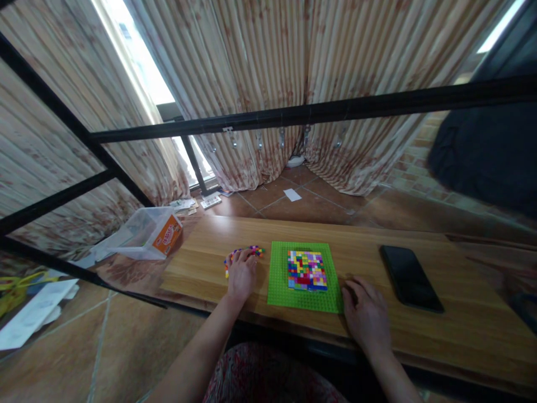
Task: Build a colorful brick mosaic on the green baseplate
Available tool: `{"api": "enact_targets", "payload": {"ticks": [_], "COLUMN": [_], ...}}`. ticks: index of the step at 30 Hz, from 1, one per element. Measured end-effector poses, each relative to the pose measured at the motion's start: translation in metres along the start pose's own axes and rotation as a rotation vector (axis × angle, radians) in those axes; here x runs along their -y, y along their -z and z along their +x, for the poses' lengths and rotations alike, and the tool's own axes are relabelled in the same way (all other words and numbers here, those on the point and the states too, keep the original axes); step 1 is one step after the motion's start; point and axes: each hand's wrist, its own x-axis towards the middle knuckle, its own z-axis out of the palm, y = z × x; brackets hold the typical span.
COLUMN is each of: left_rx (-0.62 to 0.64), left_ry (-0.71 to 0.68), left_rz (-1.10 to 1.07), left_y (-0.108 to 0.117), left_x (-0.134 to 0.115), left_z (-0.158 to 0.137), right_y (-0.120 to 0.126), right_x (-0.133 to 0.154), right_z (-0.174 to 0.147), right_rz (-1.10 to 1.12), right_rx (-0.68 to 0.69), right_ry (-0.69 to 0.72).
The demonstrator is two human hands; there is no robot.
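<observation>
A green studded baseplate (277, 280) lies flat on the wooden table in front of me. On its middle sits a square block of small multicoloured building bricks (306, 270), packed closely together. Left of the plate, my left hand (242, 273) rests over a small heap of loose coloured bricks (257, 250), fingers bent down and apart among them. Whether a brick is under the fingertips is hidden. My right hand (367, 313) lies on the table at the plate's lower right edge, its fingers loosely curved with a gap at the thumb and nothing visible in it.
A black phone (411, 278) lies on the table (201, 240) to the right. Beyond the table's left end stands a clear plastic box (145, 229) with an orange label. A black metal bar (268, 118) crosses in front of the curtains. Papers (292, 195) lie on the tiled floor.
</observation>
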Motion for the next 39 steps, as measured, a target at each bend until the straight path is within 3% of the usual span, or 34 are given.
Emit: {"api": "enact_targets", "payload": {"ticks": [7,20,28,33,39], "left_rx": [-0.015,0.115,0.062,0.017,0.115], "left_ry": [0.024,0.011,-0.013,-0.007,0.091], "left_rz": [-0.006,0.067,0.055,-0.160,-0.568], "left_y": [0.004,0.017,0.015,0.013,0.017], "left_x": [0.002,-0.005,-0.006,-0.009,-0.029], "left_z": [-0.003,0.006,0.006,-0.001,-0.016], "right_y": [-0.002,-0.001,-0.001,0.000,0.000], "right_x": [-0.002,0.000,0.001,0.003,0.002], "right_z": [-0.001,0.000,0.000,0.000,0.001], "right_rz": [-0.008,0.029,0.016,0.009,0.009], "right_rx": [0.003,0.007,0.019,0.007,0.023], "right_ry": [-0.012,-0.007,-0.027,-0.021,-0.025]}}
